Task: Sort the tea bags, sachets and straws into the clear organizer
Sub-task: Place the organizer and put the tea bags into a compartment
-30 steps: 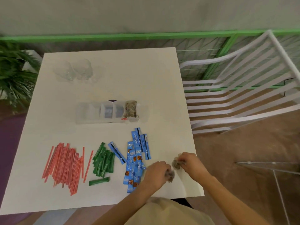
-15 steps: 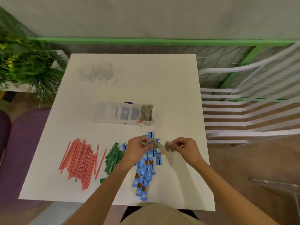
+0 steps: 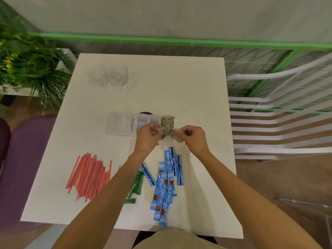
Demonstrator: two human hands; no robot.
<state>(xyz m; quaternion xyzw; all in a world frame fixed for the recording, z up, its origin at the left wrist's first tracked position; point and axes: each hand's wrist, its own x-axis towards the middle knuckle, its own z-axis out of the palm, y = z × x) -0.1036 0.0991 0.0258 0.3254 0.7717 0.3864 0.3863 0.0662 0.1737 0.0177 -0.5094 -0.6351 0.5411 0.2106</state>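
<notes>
Left hand and right hand fingers each pinch tea bag; lower both into organizer right-end compartment, frame centre, then let go.

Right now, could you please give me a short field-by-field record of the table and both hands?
left hand: pinching a tea bag
right hand: pinching a second tea bag
organizer: clear, tea bags in its right-end compartment
straws: red, loose on the table
blue sachets: loose pile
green sachets: partly behind left forearm
</notes>
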